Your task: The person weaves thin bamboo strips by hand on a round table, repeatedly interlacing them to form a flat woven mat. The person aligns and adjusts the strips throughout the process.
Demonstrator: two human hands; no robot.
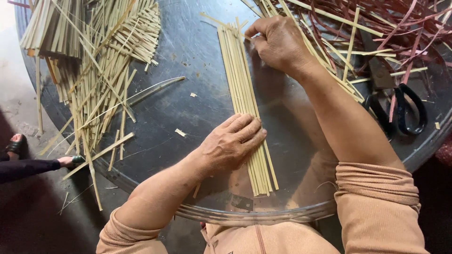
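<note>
Strips [245, 99] lie side by side, long axis running away from the person, far ends w/ right hand [278, 42] pinching one tip. Left hand [233, 141] flat, pressing them mid-length. Round metal table [188, 47]; scissors [400, 108] right of strips, grey floor [19, 108] left.

This is looking like a small handcraft workshop, probably for basket or mat weaving. A round metal table [188, 42] is carrying heaps of pale split bamboo strips [101, 56], a tangle of reddish-brown dyed strips [400, 23], a long knife [153, 90] and black scissors [402, 110]. Offcuts are lying on the bare concrete floor [14, 70] beside it.
</note>
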